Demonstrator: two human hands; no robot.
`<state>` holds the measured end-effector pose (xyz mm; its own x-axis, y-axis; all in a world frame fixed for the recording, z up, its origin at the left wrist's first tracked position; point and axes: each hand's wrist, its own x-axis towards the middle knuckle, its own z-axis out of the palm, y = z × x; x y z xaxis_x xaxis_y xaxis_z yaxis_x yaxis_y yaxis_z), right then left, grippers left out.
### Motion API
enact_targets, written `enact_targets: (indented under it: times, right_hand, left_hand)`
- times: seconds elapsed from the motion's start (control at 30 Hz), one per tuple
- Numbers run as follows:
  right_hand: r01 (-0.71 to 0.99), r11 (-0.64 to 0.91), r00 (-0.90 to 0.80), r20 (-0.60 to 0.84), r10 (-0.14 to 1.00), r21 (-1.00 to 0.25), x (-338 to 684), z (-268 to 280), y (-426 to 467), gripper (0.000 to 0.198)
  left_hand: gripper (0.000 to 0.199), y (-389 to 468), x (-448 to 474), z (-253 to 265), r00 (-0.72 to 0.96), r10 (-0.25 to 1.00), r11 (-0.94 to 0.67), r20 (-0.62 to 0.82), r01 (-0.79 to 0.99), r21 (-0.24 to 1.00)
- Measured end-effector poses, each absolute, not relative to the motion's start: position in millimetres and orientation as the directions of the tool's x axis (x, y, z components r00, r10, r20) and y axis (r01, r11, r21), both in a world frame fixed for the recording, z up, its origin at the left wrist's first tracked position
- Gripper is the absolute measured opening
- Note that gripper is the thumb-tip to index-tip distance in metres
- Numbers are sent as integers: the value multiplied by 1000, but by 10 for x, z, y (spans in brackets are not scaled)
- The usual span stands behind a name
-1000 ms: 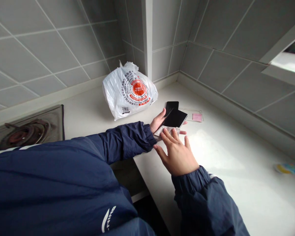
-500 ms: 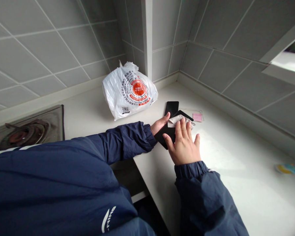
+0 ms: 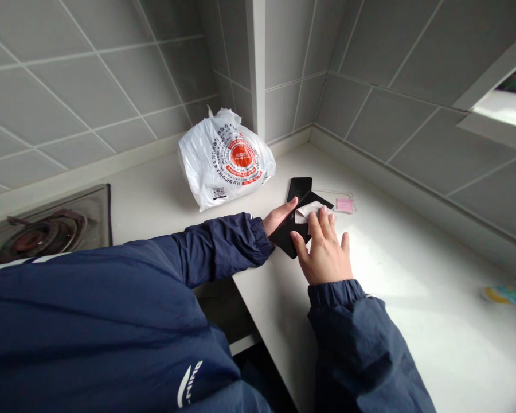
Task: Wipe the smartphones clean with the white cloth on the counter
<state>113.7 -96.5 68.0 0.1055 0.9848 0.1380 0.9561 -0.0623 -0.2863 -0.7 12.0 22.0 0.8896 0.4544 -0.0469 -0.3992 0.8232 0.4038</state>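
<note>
A flat black phone lies tilted in my left hand, whose thumb rests over its far edge while the other fingers are hidden beneath. Spread on the phone is a thin, pale cloth with a zigzag edge. My right hand presses the cloth onto the surface with its fingertips, thumb apart near the phone's lower edge. Just beyond my left thumb, another flat black rectangle rests on the counter. A dark flap or piece shows beside the cloth; what it belongs to is unclear.
A clear film-like piece with a pink label lies on the white counter. Against the tiled wall stands a white plastic bag with red print. A gas burner is at left, a colourful packet at far right.
My right hand has slid slightly toward me and to the right over the phone, and the cloth has shifted and folded under its fingers. My left hand stays nearly still.
</note>
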Motion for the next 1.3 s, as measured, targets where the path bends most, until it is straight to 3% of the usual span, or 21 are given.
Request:
enact_targets:
  times: [0.17,0.57,0.93,1.03,1.3]
  right_hand:
    - [963,25,8,122,993,-267,1104,748,-1011,55]
    - [957,170,-204,-127,971,-234,930,1086,-1292,53]
    - [976,126,-170,-257,951,-180,982,1229,-1337,58]
    - [982,104,-138,-223,965,-157,937,1162,-1341,65]
    - [951,144,-150,0,989,-272,621,828,-1276,66]
  left_hand:
    - [73,164,-12,228,893,446,825,-65,-382,417]
    - [76,152,-56,425,882,452,827,-133,-359,432]
    - [77,196,-92,373,900,425,839,-95,-352,415]
    - [78,187,-80,384,893,438,840,-105,-365,400]
    - [79,234,-139,317,913,379,890,-149,-317,327]
